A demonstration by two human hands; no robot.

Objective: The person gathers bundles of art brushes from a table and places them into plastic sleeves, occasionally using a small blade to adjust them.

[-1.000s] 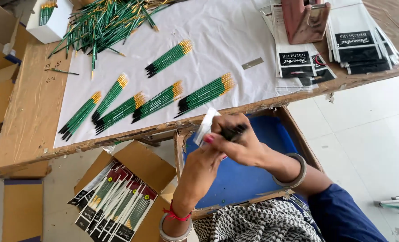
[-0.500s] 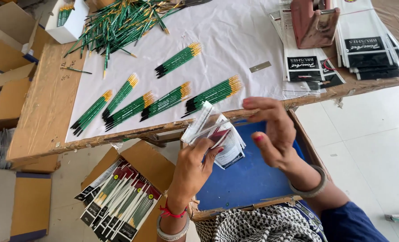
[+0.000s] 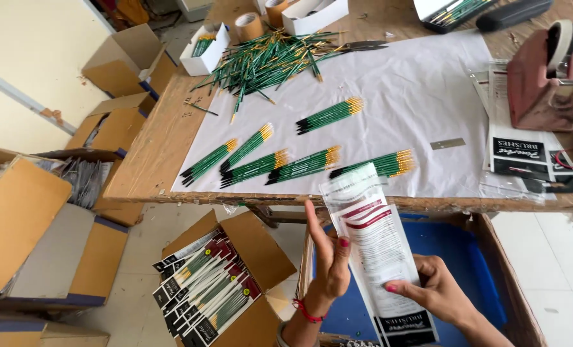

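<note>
Plastic sleeve: a clear, flat packet (image 3: 373, 238) with a red and white printed strip, held upright in front of the table edge, over the blue bin (image 3: 460, 257).
Left hand: the left hand (image 3: 330, 254) stands open, fingers straight and together, its palm flat against the sleeve's left edge; it steadies rather than pinches.
Right hand: the right hand (image 3: 431, 292) pinches the sleeve's lower part between thumb and bent fingers, so the grip sits low and the mouth stays free.
Doing it well: judging from this, the sleeve handles best when kept flat and untwisted, the lower pinch firm and the open palm only guiding, so the thin film does not crease or slip.
Bundles: five small groups of green brushes (image 3: 306, 166) lie on the white paper (image 3: 389, 96), the nearest one (image 3: 380, 165) just behind the sleeve's top.
Loose pile: more green brushes (image 3: 267, 61) lie heaped at the far side of the paper.
Carton: an open box (image 3: 235, 276) on the floor to the left holds filled packets.
Hard to make out: whether the sleeve is one sheet or several stacked cannot be told; its mouth is not clearly open or closed.
Cut off: the tape dispenser (image 3: 547, 77) and printed cards (image 3: 524, 160) run past the right edge, and both forearms leave the bottom.
</note>
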